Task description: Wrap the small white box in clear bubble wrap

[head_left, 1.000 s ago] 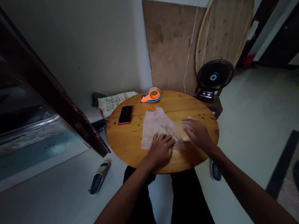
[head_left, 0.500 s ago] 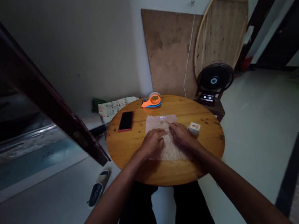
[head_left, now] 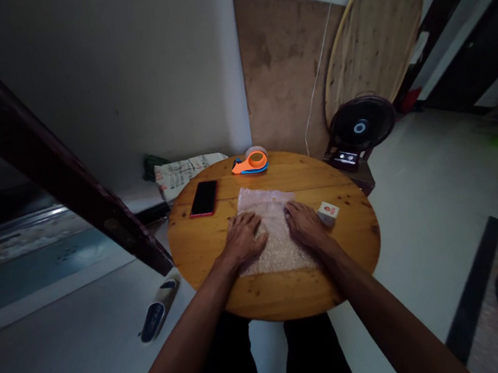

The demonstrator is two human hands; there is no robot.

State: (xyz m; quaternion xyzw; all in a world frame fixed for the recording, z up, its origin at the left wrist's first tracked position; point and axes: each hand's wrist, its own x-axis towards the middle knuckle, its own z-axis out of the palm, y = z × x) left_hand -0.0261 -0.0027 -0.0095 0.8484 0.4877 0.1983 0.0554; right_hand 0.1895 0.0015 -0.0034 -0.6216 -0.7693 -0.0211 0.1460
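A sheet of pinkish bubble wrap lies flat on the round wooden table. My left hand rests on its left edge, palm down with the fingers spread. On the right edge lies my right hand, also palm down, its fingers stretched forward. Just right of that hand is a small white box with a red mark. An orange and blue tape dispenser sits at the table's far edge. At the far left of the tabletop is a black phone with a red rim.
A black fan stands on a low stool behind the table's right side. Boards lean on the wall. A printed sack is behind the left edge, and a shoe lies on the floor at left.
Both hands have moved apart, from the middle of the bubble wrap out to its sides, and the fingers lie flatter. More of the sheet's middle shows. The view has shifted slightly.
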